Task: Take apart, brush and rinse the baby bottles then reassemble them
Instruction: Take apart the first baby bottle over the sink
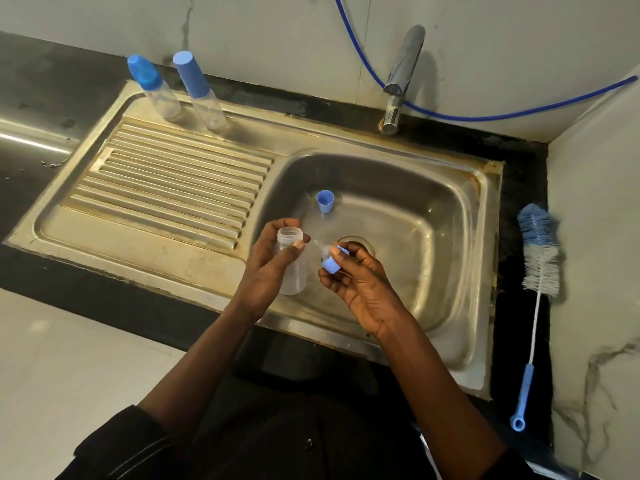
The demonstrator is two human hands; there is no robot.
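Observation:
My left hand point(268, 268) grips a clear, uncapped baby bottle point(292, 271) upright over the left side of the sink basin point(446, 216). Right beside it, my right hand point(360, 282) pinches the blue screw ring with its clear teat point(330, 258), held apart from the bottle's open neck. A blue cap point(325, 201) stands mouth-up on the basin floor behind my hands. Two assembled bottles with blue caps stand at the back of the drainboard, one at the left point(154, 86) and one to its right point(200, 90).
A blue-and-white bottle brush point(538, 271) lies on the dark counter right of the sink. The chrome tap point(401, 77) rises behind the basin, with a blue hose point(485, 116) along the wall. The ribbed drainboard point(166, 181) spreads to the left; the drain point(360, 242) sits mid-basin.

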